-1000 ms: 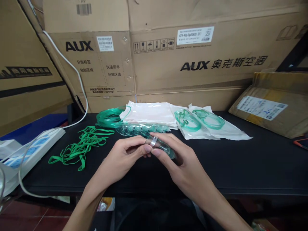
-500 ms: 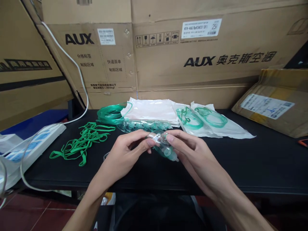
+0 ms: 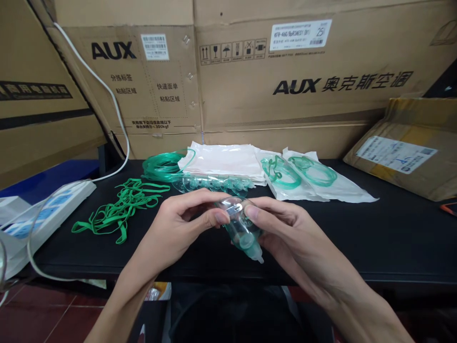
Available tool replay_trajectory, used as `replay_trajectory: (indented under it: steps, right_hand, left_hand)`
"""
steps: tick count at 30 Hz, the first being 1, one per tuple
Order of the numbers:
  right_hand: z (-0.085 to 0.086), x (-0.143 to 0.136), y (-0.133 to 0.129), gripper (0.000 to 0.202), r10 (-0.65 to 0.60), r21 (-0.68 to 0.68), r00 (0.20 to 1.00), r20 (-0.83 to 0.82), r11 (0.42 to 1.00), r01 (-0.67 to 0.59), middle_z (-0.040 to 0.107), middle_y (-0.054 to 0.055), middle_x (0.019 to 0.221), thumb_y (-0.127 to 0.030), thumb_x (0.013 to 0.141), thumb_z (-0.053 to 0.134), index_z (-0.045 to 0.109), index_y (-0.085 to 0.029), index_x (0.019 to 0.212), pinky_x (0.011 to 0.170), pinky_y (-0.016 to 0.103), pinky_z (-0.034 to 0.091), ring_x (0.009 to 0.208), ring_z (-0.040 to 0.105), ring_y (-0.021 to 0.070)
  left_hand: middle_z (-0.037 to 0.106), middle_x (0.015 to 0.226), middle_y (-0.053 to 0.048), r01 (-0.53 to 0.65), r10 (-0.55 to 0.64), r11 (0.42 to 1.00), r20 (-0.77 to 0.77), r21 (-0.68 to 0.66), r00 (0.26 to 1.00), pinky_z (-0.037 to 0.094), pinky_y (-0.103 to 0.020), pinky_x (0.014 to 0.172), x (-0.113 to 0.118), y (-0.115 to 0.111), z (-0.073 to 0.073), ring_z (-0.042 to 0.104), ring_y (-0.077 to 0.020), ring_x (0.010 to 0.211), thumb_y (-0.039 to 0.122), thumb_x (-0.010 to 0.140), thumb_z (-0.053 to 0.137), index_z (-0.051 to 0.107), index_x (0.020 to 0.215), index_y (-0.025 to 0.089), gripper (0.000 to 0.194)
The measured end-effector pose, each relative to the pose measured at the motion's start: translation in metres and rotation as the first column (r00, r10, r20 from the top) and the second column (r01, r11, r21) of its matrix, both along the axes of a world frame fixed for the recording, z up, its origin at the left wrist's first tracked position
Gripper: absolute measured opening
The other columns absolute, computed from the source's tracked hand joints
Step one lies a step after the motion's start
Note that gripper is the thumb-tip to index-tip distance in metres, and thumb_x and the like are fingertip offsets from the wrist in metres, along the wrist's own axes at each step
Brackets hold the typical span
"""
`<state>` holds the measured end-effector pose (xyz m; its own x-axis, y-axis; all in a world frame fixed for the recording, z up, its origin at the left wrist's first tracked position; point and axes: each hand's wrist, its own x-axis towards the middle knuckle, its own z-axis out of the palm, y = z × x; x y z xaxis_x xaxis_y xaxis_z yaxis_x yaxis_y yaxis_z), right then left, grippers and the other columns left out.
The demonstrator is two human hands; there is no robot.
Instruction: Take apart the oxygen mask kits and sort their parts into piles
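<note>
Between my two hands is a clear green oxygen mask, its narrow connector end pointing down toward me. A small metal nose clip shows on its upper part. My left hand is closed on the mask's left edge, thumb on top near the clip. My right hand pinches the right side, with its thumb by the clip's end; its other fingers are partly hidden behind the mask. Just beyond my hands lies a row of more clear masks. Green elastic straps lie tangled to the left.
Coiled green tubing sits at the back left, beside a stack of white pouches. Two pouches with green tubing lie right of it. A power strip stands at left, a taped carton at right. Large cardboard boxes wall the back.
The mask has tilted so more of its clear body shows and its connector end hangs lower toward me. Both hands keep hold of it, with the thumbs slightly shifted near the clip.
</note>
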<state>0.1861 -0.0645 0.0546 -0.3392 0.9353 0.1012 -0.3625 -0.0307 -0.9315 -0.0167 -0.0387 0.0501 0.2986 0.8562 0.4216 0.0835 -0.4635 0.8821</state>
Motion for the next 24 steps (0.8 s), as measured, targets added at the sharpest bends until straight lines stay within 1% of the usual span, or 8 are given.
replay_trajectory:
  steps: [3, 6, 7, 10, 13, 15, 18, 24]
  right_hand:
    - [-0.0001, -0.0021, -0.0009, 0.013, -0.058, 0.032, 0.998, 0.013, 0.998, 0.058, 0.077, 0.002, 0.088, -0.024, 0.087, 0.081, 0.084, -0.025, 0.1, 0.067, 0.021, 0.054, 0.079, 0.067, 0.0137]
    - [-0.0016, -0.0029, -0.0002, 0.012, -0.199, 0.167, 0.974, 0.106, 0.969, 0.18, 0.077, 0.001, 0.085, -0.023, 0.084, 0.083, 0.085, -0.027, 0.095, 0.07, 0.023, 0.053, 0.08, 0.065, 0.014]
    - [-0.0022, -0.0027, 0.0, 0.011, -0.254, 0.235, 0.956, 0.144, 0.948, 0.216, 0.077, 0.0, 0.085, -0.022, 0.085, 0.082, 0.085, -0.027, 0.095, 0.07, 0.023, 0.052, 0.08, 0.065, 0.0139]
    - [-0.0029, -0.0023, -0.0011, 0.01, -0.404, 0.428, 0.891, 0.207, 0.857, 0.289, 0.077, 0.001, 0.084, -0.019, 0.087, 0.079, 0.085, -0.027, 0.089, 0.069, 0.025, 0.052, 0.08, 0.064, 0.015]
    - [-0.0022, -0.0035, -0.0041, 0.013, -0.506, 0.521, 0.837, 0.208, 0.781, 0.343, 0.076, 0.002, 0.082, -0.015, 0.085, 0.078, 0.084, -0.026, 0.081, 0.062, 0.026, 0.054, 0.079, 0.066, 0.0177]
    - [-0.002, -0.0051, -0.0057, 0.016, -0.534, 0.548, 0.824, 0.189, 0.754, 0.362, 0.075, 0.002, 0.081, -0.012, 0.084, 0.077, 0.083, -0.027, 0.08, 0.059, 0.025, 0.055, 0.077, 0.067, 0.0174]
    - [-0.0029, -0.0075, -0.0071, 0.019, -0.543, 0.59, 0.826, 0.155, 0.721, 0.363, 0.075, 0.001, 0.081, -0.01, 0.085, 0.077, 0.083, -0.028, 0.083, 0.06, 0.025, 0.056, 0.075, 0.067, 0.0159]
    - [-0.0058, -0.01, -0.0079, 0.022, -0.599, 0.661, 0.782, 0.169, 0.658, 0.361, 0.075, 0.001, 0.083, -0.006, 0.084, 0.077, 0.082, -0.027, 0.086, 0.061, 0.027, 0.055, 0.075, 0.067, 0.0164]
  left_hand:
    - [0.078, 0.093, 0.001, -0.001, 0.001, 1.0, 0.012, 0.011, 1.0, 0.054, -0.017, 0.075, -0.0006, -0.0008, 0.0021, 0.069, -0.0135, 0.083, 0.033, 0.088, 0.082, 0.084, 0.1, 0.028, 0.014]
    - [0.076, 0.088, 0.002, -0.008, 0.009, 0.999, -0.018, 0.047, 1.0, 0.051, -0.015, 0.071, -0.0017, -0.0017, 0.0029, 0.066, -0.0109, 0.077, 0.03, 0.089, 0.081, 0.084, 0.1, 0.029, 0.011]
    - [0.076, 0.088, 0.002, -0.007, 0.009, 0.998, -0.028, 0.057, 1.0, 0.051, -0.015, 0.07, -0.002, -0.0019, 0.0029, 0.066, -0.0109, 0.077, 0.029, 0.09, 0.08, 0.084, 0.1, 0.029, 0.011]
    - [0.075, 0.089, 0.001, -0.005, 0.009, 0.996, -0.05, 0.084, 0.999, 0.05, -0.018, 0.07, -0.0025, -0.0017, 0.0023, 0.066, -0.0123, 0.078, 0.029, 0.091, 0.079, 0.084, 0.1, 0.028, 0.011]
    - [0.075, 0.09, -0.001, -0.006, 0.015, 0.993, -0.075, 0.114, 0.997, 0.05, -0.021, 0.072, -0.003, -0.0006, 0.0014, 0.065, -0.0142, 0.08, 0.03, 0.091, 0.079, 0.084, 0.101, 0.027, 0.011]
    - [0.075, 0.09, -0.001, -0.012, 0.025, 0.991, -0.099, 0.13, 0.995, 0.049, -0.022, 0.073, -0.0033, 0.0004, 0.0007, 0.065, -0.015, 0.08, 0.031, 0.09, 0.079, 0.084, 0.101, 0.027, 0.012]
    - [0.075, 0.092, -0.001, -0.01, 0.03, 0.99, -0.14, 0.143, 0.99, 0.048, -0.024, 0.073, -0.0036, 0.0015, -0.0003, 0.065, -0.0159, 0.082, 0.033, 0.091, 0.078, 0.083, 0.101, 0.028, 0.012]
    - [0.076, 0.094, -0.003, -0.023, 0.052, 0.988, -0.187, 0.153, 0.981, 0.048, -0.026, 0.075, -0.0051, 0.0022, -0.0011, 0.067, -0.0188, 0.086, 0.035, 0.092, 0.077, 0.081, 0.104, 0.025, 0.016]
